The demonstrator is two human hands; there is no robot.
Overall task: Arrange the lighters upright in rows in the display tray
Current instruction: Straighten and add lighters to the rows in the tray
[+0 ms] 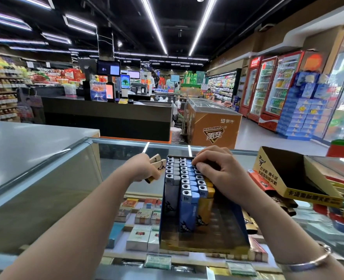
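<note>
Leftward, left hand [144, 168] grips tan lighters [159, 166]; right hand [217, 166] presses curled fingertips onto tray's lighter rows [184, 176].

The counter top [114, 158] at frame centre is glossy glass in a brushed metal frame. The display tray [241, 225] looks like printed cardboard, as does the yellow box [276, 178] at right. The lighters [185, 190] have smooth plastic bodies and shiny metal caps. The bracelet [308, 259], lower right, is polished metal.

Grey, blue and yellow lighters [187, 184] fill a blue-walled display tray [242, 225].
</note>
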